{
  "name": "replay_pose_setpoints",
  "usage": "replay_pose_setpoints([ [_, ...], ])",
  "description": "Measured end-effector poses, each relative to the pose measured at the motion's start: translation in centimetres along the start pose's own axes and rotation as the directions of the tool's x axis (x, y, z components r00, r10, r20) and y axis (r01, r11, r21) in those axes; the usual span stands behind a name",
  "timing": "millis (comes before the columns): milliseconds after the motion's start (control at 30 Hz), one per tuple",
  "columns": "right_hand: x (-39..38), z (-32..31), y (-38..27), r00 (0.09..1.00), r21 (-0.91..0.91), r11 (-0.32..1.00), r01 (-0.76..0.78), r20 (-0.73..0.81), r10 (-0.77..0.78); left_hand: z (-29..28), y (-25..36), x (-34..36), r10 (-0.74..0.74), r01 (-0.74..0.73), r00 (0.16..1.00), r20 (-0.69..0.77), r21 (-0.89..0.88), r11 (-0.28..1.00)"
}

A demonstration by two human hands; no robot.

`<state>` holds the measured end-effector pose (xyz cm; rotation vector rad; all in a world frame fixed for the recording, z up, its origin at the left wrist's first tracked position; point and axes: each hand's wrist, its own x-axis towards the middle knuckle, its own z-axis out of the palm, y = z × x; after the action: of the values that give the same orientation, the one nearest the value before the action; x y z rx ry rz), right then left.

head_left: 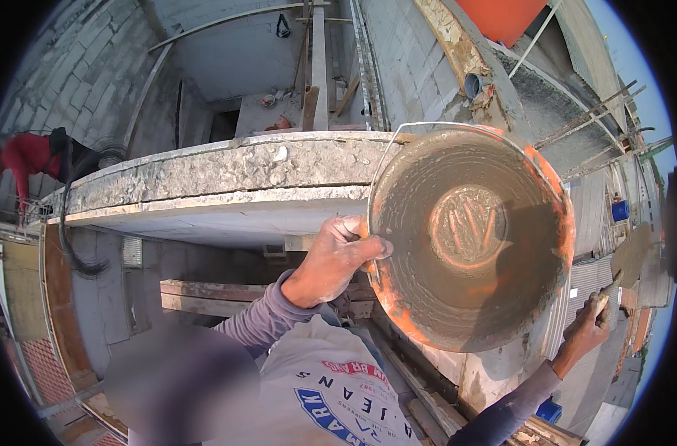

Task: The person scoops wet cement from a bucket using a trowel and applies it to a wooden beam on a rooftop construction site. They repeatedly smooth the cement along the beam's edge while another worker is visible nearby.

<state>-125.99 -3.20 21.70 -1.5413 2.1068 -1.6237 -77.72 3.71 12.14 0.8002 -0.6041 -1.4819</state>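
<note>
Bucket (409, 323) right of centre, mortar (468, 230) inside it. Left hand (342, 253) on bucket's left rim, thumb over the edge. Right hand (591, 327) right of bucket and nearer, trowel (630, 256) in it, blade on the far side of the hand. Ledge (227, 171) runs left from behind bucket. Co-worker (34, 160) at its left end, cable (86, 267) hanging over it just right of them. Timbers (205, 297) near side of ledge, left of left hand. Block wall (78, 67) beyond ledge, far left. Pipe end (473, 85) beyond bucket.

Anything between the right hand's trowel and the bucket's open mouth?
Nothing visible between the trowel in the right hand and the bucket. The left hand grips the opposite side; the wire handle curves along the top.
</note>
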Motion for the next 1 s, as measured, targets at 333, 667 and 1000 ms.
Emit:
replay_pose_setpoints([
  [333,-13.8,16.0,-8.5,0.919,0.253,0.967,0.023,0.376,-0.121,-15.3,16.6,5.5,0.632,-0.577,0.644,-0.432,0.269,0.771],
  [667,-24.0,35.9,-15.6,0.719,0.274,0.913,0.303,0.562,-0.407,-29.9,23.7,4.2,0.538,-0.458,0.515,-0.667,0.317,0.831],
  [1000,-23.8,36.2,-15.1,0.759,-0.094,0.994,0.061,0.651,0.014,-37.9,25.9,10.2,0.44,-0.361,0.602,-0.667,0.264,0.894],
])
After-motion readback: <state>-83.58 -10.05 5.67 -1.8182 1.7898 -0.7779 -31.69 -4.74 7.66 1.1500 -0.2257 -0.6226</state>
